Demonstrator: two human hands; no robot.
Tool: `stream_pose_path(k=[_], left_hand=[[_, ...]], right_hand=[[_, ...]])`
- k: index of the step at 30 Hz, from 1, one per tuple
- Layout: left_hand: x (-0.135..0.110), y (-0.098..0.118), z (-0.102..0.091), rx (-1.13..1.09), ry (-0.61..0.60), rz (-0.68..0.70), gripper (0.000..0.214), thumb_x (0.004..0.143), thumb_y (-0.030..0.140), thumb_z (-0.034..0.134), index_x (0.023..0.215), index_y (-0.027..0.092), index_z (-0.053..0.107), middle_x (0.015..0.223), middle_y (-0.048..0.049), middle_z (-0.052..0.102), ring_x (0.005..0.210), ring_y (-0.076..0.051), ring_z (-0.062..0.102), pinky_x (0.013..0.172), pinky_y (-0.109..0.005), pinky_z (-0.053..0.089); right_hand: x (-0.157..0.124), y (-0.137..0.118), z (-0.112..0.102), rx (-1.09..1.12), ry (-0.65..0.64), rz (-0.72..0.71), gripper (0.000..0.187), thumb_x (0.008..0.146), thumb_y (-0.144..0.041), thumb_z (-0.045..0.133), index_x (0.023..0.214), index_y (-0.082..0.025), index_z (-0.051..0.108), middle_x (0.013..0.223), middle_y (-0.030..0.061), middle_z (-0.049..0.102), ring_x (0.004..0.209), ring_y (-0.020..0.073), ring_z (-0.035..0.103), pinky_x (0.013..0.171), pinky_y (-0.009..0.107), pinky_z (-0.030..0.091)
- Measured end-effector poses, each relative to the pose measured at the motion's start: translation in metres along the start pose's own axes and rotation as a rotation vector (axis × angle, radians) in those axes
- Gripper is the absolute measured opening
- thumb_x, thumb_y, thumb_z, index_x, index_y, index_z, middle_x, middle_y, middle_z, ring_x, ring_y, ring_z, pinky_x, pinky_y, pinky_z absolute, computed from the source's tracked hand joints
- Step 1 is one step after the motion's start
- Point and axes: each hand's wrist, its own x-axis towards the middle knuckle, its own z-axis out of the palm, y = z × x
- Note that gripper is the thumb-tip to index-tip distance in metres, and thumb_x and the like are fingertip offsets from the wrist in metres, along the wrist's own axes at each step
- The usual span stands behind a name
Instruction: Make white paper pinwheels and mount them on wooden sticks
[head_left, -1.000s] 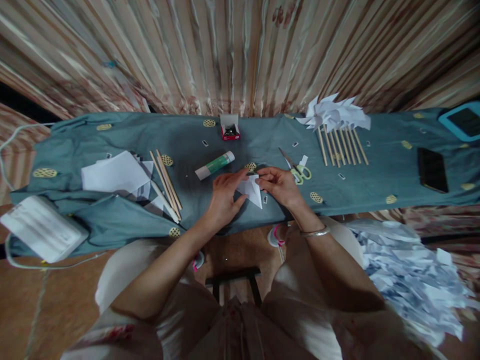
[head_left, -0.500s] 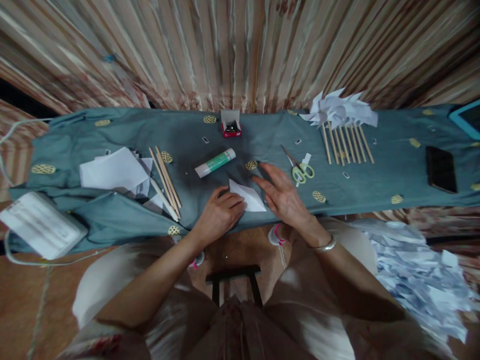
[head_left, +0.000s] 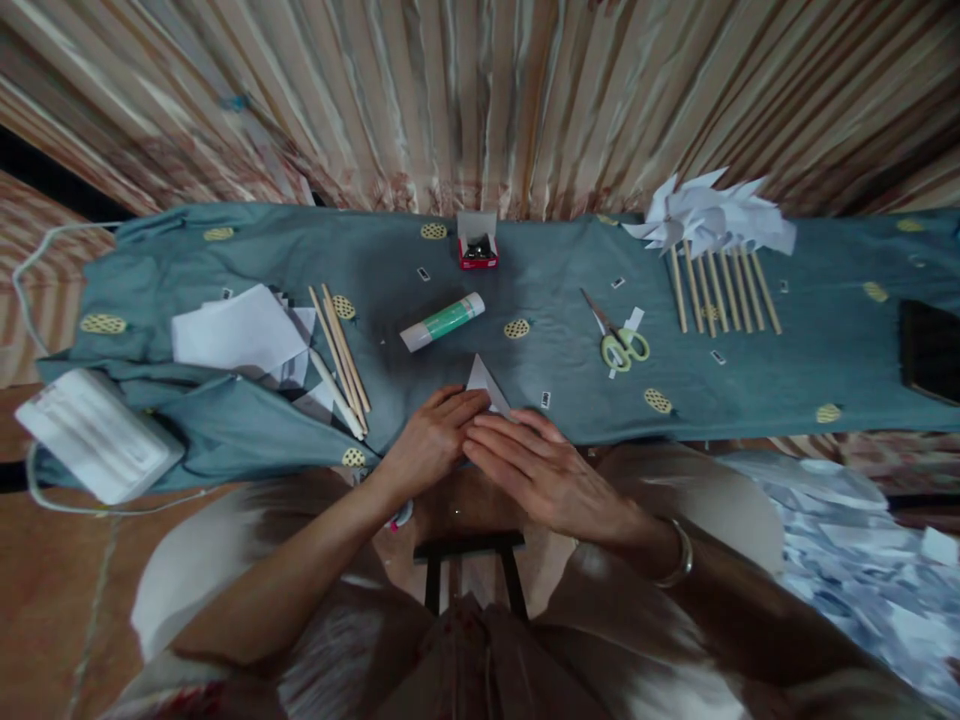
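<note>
A small folded white paper (head_left: 482, 381) lies at the near edge of the table covered in teal cloth (head_left: 570, 300). Only its upper corner shows. My left hand (head_left: 431, 440) rests on its left side with curled fingers pressing it down. My right hand (head_left: 536, 470) lies flat over it from the right, fingers stretched out and pointing left. Most of the paper is hidden under both hands.
A glue stick (head_left: 442, 321), a red box of clips (head_left: 478, 250) and scissors (head_left: 619, 335) lie beyond the hands. Wooden sticks (head_left: 341, 355) and white sheets (head_left: 236, 335) sit left, finished paper pinwheels on sticks (head_left: 716, 250) right, a phone (head_left: 930, 350) far right. Paper scraps (head_left: 862, 560) cover the floor.
The paper was held up between both hands, then laid on the cloth. My right hand has swung back over it and now presses it flat at the table's edge.
</note>
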Motion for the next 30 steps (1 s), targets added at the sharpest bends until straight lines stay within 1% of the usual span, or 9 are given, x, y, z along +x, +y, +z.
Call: stream_pose_path(k=[4,7,10,12,15,18,21,25,30], left_hand=[[-0.002,-0.002,0.0,0.025,-0.037,0.012,0.022,0.099,0.015,0.051,0.112,0.01,0.068,0.122,-0.0143,0.072,0.119,-0.025,0.067,0.104,-0.045,0.053],[-0.004,-0.002,-0.001,0.008,-0.032,0.021,0.022,0.1,0.013,0.049,0.113,0.01,0.067,0.124,-0.0144,0.072,0.12,-0.024,0.066,0.105,-0.046,0.052],[-0.004,-0.002,-0.004,0.007,-0.026,0.015,0.022,0.101,0.013,0.048,0.112,0.011,0.067,0.123,-0.0135,0.072,0.119,-0.023,0.066,0.103,-0.043,0.053],[-0.004,-0.002,-0.007,0.023,-0.032,-0.002,0.021,0.101,0.015,0.05,0.111,0.012,0.068,0.121,-0.012,0.073,0.116,-0.023,0.067,0.096,-0.039,0.055],[-0.005,-0.002,-0.01,0.032,-0.034,-0.024,0.021,0.101,0.016,0.05,0.111,0.013,0.068,0.116,-0.0112,0.074,0.107,-0.023,0.067,0.086,-0.036,0.055],[-0.007,-0.003,-0.011,-0.001,-0.025,-0.043,0.021,0.101,0.016,0.049,0.111,0.014,0.068,0.113,-0.0113,0.074,0.101,-0.021,0.067,0.084,-0.035,0.055],[-0.009,-0.004,-0.009,-0.037,-0.005,-0.062,0.022,0.101,0.015,0.049,0.111,0.014,0.068,0.111,-0.0113,0.074,0.1,-0.02,0.067,0.085,-0.035,0.055],[-0.011,-0.004,-0.01,-0.051,0.019,-0.068,0.022,0.1,0.016,0.049,0.109,0.014,0.069,0.108,-0.0104,0.076,0.098,-0.02,0.068,0.083,-0.034,0.056],[-0.014,0.002,-0.013,-0.044,0.017,-0.07,0.019,0.098,0.014,0.053,0.104,0.013,0.071,0.107,-0.0106,0.076,0.098,-0.021,0.068,0.083,-0.035,0.056]], right_hand=[[-0.004,0.012,0.004,-0.123,-0.032,0.091,0.034,0.1,-0.006,0.04,0.124,-0.011,0.064,0.125,0.0141,0.072,0.126,0.0253,0.061,0.112,0.052,0.045],[-0.014,0.027,0.006,-0.176,-0.062,0.17,0.03,0.098,-0.008,0.043,0.117,-0.011,0.066,0.123,0.0167,0.072,0.123,0.0304,0.063,0.109,0.057,0.045],[-0.024,0.036,0.007,-0.1,-0.104,0.209,0.031,0.095,-0.007,0.046,0.118,-0.012,0.066,0.126,0.017,0.071,0.122,0.0297,0.063,0.108,0.054,0.047],[-0.029,0.038,0.008,0.004,-0.113,0.234,0.035,0.092,-0.006,0.047,0.122,-0.014,0.065,0.13,0.0164,0.068,0.124,0.0277,0.063,0.11,0.053,0.046],[-0.035,0.039,0.008,0.124,-0.132,0.273,0.038,0.09,-0.011,0.053,0.126,-0.016,0.062,0.137,0.0158,0.064,0.129,0.027,0.059,0.113,0.053,0.044],[-0.038,0.04,0.008,0.163,-0.147,0.295,0.04,0.089,-0.015,0.059,0.129,-0.017,0.061,0.14,0.0161,0.062,0.132,0.0283,0.058,0.113,0.053,0.044],[-0.038,0.043,0.011,0.179,-0.109,0.302,0.035,0.092,-0.018,0.059,0.126,-0.018,0.063,0.136,0.0149,0.066,0.128,0.028,0.061,0.111,0.051,0.046],[-0.034,0.048,0.014,0.265,-0.047,0.317,0.024,0.096,-0.019,0.055,0.115,-0.018,0.07,0.125,0.0126,0.072,0.118,0.0259,0.066,0.104,0.049,0.05],[-0.025,0.054,0.017,0.434,0.041,0.417,0.018,0.098,-0.028,0.058,0.103,-0.021,0.074,0.104,0.0071,0.079,0.1,0.0219,0.072,0.095,0.043,0.054]])
